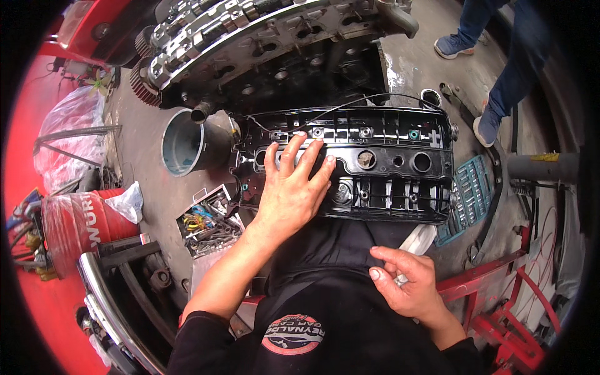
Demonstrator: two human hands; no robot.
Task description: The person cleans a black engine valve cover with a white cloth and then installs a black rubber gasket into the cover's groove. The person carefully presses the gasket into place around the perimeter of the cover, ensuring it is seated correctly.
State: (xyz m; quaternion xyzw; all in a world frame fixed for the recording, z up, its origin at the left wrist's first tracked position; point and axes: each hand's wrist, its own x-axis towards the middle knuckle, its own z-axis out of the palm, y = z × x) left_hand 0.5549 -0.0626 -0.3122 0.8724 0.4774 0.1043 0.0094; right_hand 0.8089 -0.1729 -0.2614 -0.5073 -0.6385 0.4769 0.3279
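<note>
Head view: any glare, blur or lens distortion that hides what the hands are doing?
Head view: strong fisheye bending and black corners at the rim; glare streaks on the black engine cover; left hand on it is sharp; right hand is sharp, what it pinches is unclear.

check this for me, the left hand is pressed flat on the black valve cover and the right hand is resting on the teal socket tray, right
Not quite. The left hand does lie flat on the black valve cover, but the right hand is not on the teal socket tray. It sits low by the person's dark clothing, fingers curled around something small. The head view shows this.
</note>
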